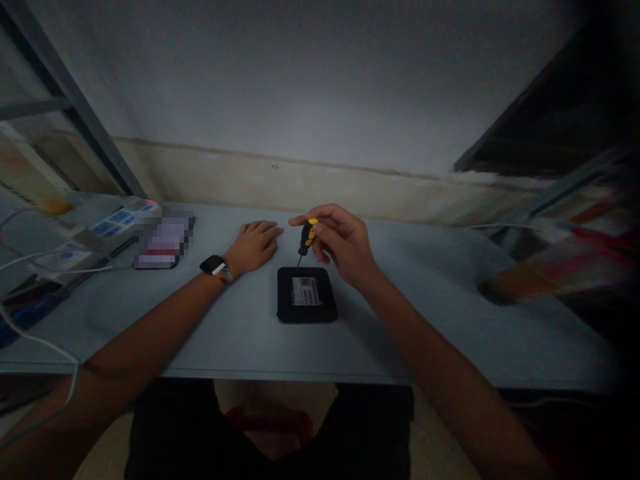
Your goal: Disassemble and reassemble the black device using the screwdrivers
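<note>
A small black box (327, 303) with rounded corners lies flat on the light table, a white printed label (305, 291) on its upper face. My right hand (345, 243) grips a yellow-and-black screwdriver (307, 233) by the handle between thumb and fingers. The screwdriver leans slightly, its thin shaft pointing down to the box's far edge; whether the tip touches I cannot tell. Resting palm down on the table, left of the box, is my left hand (259, 245), fingers stretched out and holding nothing. A dark watch (213, 265) is on that wrist.
A phone (165, 240) lies at the left beside a white power strip (117, 221) and loose white cables (45, 340). A blurred orange bottle-like object (520, 280) lies at the right. The wall (320, 180) closes off the table's back; metal frame posts (95, 127) stand at the sides.
</note>
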Demonstrator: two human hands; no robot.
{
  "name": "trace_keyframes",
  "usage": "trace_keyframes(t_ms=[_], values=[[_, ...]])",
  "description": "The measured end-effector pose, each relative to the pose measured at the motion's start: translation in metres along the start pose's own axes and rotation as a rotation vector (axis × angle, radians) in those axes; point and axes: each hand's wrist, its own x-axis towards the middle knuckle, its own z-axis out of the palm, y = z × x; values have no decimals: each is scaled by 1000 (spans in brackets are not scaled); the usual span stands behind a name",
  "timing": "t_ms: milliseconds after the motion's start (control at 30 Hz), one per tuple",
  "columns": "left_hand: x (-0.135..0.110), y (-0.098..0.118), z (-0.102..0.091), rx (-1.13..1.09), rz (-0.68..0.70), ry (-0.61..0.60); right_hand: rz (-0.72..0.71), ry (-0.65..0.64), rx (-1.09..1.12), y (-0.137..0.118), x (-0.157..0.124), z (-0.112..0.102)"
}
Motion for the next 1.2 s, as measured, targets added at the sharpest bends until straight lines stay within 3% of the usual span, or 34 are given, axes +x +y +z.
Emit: trace_keyframes(t_ms=[367, 800, 1033, 1200], values=[[-1, 1, -2, 6, -2, 6, 24, 87, -35, -3, -6, 11], [-1, -1, -1, 14, 0, -2, -7, 8, -37, 0, -12, 1], [-1, 1, -3, -1, -7, -5, 55, 72, -9, 0, -10, 9], [-1, 2, -3, 0, -13, 3, 4, 28, -45, 1, -12, 6]])
